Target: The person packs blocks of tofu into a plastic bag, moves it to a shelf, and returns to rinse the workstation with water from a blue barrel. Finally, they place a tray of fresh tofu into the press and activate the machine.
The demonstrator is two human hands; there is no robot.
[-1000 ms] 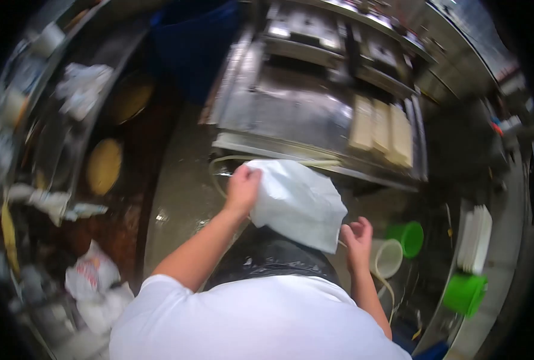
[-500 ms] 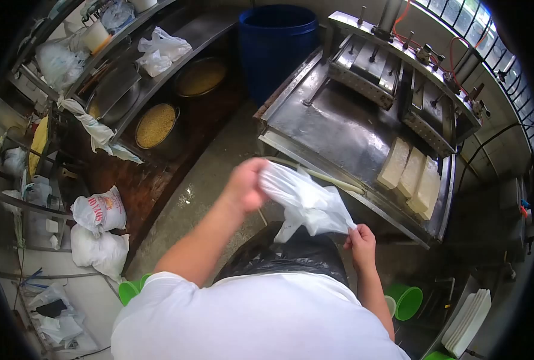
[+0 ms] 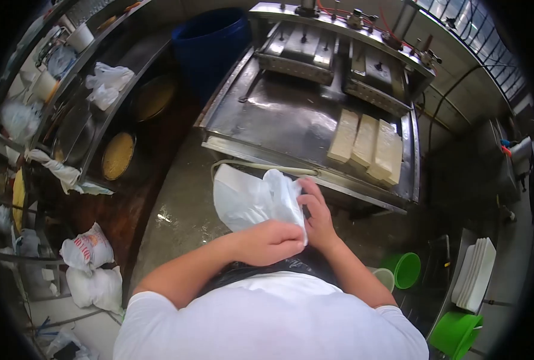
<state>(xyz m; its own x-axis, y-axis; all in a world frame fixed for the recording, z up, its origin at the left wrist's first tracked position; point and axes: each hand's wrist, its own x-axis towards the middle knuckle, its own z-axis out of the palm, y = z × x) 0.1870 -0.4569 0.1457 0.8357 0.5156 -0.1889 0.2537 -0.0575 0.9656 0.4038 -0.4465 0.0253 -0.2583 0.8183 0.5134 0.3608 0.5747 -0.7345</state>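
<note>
A white plastic bag [image 3: 243, 198] hangs spread out between both hands, in front of the white shirt. My left hand [image 3: 271, 242] is closed on the bag's near lower edge, its fingers pressed together. At the bag's right side my right hand [image 3: 316, 213] has its fingers curled against the plastic, gripping it. Beyond the hands, several pale rectangular blocks [image 3: 366, 147] lie side by side on the steel table [image 3: 267, 129]. A pale hose [image 3: 261, 163] runs along the table's near edge, just behind the bag.
Two metal presses [image 3: 300, 51] stand at the table's back. A blue barrel [image 3: 210, 45] is left of it. Yellow-filled pots [image 3: 119, 156] and full white sacks [image 3: 93, 285] are at the left. Green buckets [image 3: 408, 270] and white boards [image 3: 474, 275] stand at the lower right.
My left hand has moved right and closer to my body, and my right hand has moved up and left, bringing them together at the bag. The view has turned right.
</note>
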